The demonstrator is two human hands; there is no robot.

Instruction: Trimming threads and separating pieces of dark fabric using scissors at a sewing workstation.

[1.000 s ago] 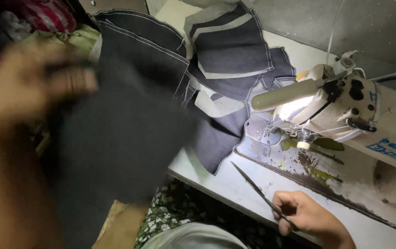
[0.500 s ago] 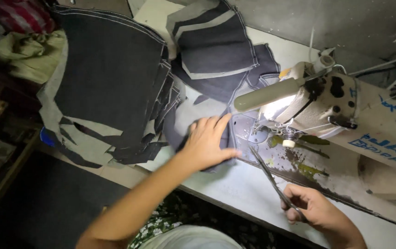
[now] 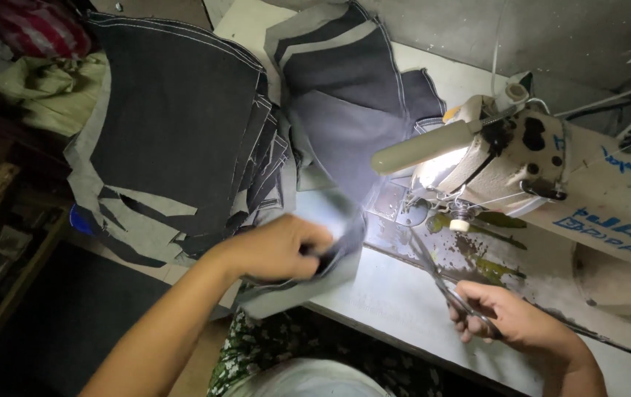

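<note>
My left hand (image 3: 275, 248) grips a small dark denim piece (image 3: 326, 270) and holds it over the near edge of the white table (image 3: 396, 301); the cloth is blurred with motion. Near the table's front right, my right hand (image 3: 510, 323) is closed on the handles of long scissors (image 3: 436, 276), their blades pointing up toward the needle area. A cream sewing machine (image 3: 543, 165) with a bright lamp stands at the right. A stack of cut denim panels (image 3: 176, 132) with white stitching lies to the left of my left hand.
More denim pieces (image 3: 352, 81) lie at the back of the table against a grey wall. Crumpled cloth in green and red (image 3: 43, 73) is piled far left. Dark floor and shelves lie lower left. My patterned lap (image 3: 286, 360) is below the table edge.
My left hand left the stack, pressed on a denim piece beside the machine, then drew it toward me off the table edge. The right hand stayed on the scissors.
</note>
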